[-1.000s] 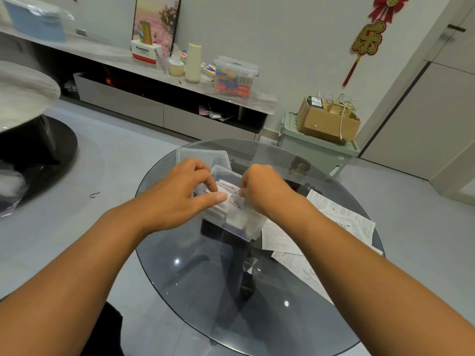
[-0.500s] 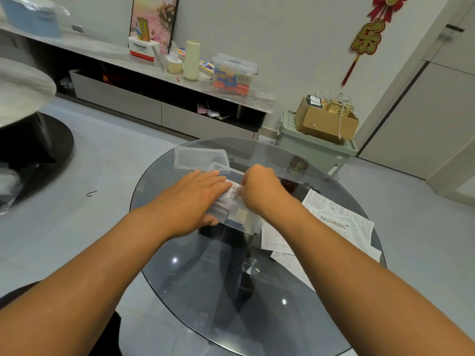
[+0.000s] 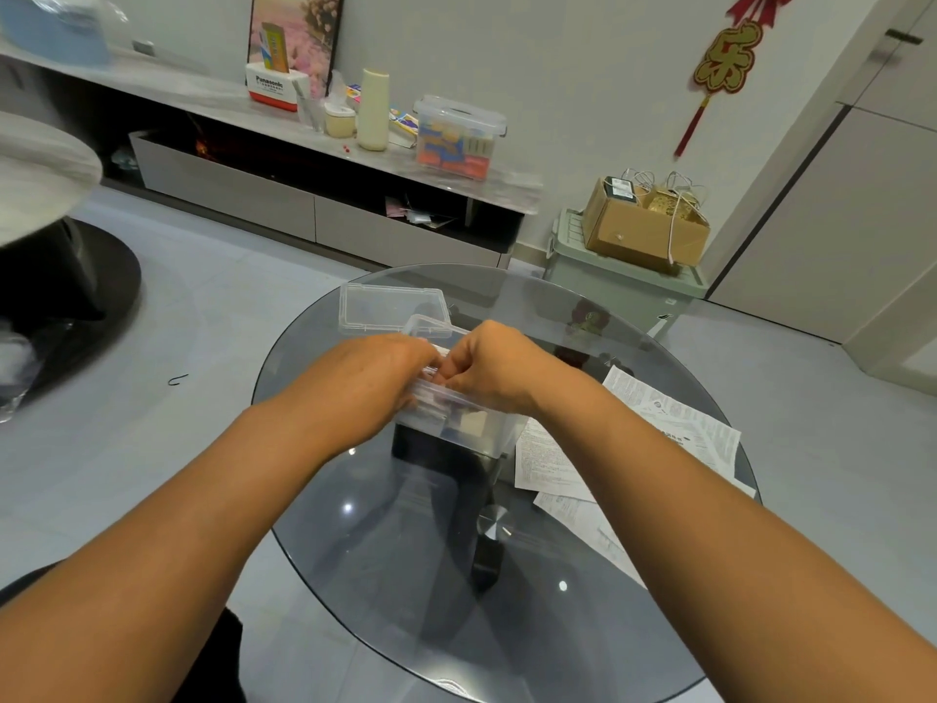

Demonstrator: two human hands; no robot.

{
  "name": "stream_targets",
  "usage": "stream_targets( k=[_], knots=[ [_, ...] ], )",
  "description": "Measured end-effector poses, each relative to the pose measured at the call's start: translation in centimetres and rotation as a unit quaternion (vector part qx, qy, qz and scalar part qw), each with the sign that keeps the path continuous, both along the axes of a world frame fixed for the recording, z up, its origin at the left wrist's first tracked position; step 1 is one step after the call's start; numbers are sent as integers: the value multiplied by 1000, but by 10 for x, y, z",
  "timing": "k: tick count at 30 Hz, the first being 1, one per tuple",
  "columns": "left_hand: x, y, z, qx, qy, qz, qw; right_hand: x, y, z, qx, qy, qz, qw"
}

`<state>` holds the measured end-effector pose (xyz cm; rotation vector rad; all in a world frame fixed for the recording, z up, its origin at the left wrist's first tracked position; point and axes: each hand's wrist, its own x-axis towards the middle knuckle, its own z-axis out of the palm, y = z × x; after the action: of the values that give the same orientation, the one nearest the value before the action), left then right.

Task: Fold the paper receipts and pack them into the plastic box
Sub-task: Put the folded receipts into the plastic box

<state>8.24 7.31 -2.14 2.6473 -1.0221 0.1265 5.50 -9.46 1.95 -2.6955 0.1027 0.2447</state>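
A clear plastic box (image 3: 471, 428) stands in the middle of the round glass table (image 3: 405, 575). Folded receipts are packed inside it, mostly hidden by my hands. My left hand (image 3: 375, 378) lies over the box's left side with fingers curled down into it. My right hand (image 3: 492, 367) is over the box's top, fingers pinched on the folded receipts where both hands meet. Several flat unfolded receipts (image 3: 674, 423) lie on the glass to the right of the box. The box's clear lid (image 3: 390, 307) rests just behind it.
Behind the table stands a green storage bin (image 3: 623, 286) with a cardboard box (image 3: 644, 230) on top. A long low cabinet (image 3: 284, 195) runs along the back wall, carrying bottles and containers. A dark round table base (image 3: 56, 291) is at the far left.
Both hands have closed in together over the box's top. My left hand moved from the box's left edge inward and now covers the receipts that were showing.
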Motion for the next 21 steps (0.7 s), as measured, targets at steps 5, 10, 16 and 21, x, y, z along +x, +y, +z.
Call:
stream_targets(
  k=[5,10,16,21],
  knots=[
    [-2,1,-6,0,-33,-15,999,4,-6,20,-135,-6,-64,989],
    [-3,-2,-7,14,-29,-12,999,4,1,20,-154,82,-59,983],
    [2,0,-6,13,-42,-32,998,8,15,7,-75,114,-52,989],
    [1,-1,-11,15,-60,-22,998,9,11,21,-119,143,-53,981]
  ],
)
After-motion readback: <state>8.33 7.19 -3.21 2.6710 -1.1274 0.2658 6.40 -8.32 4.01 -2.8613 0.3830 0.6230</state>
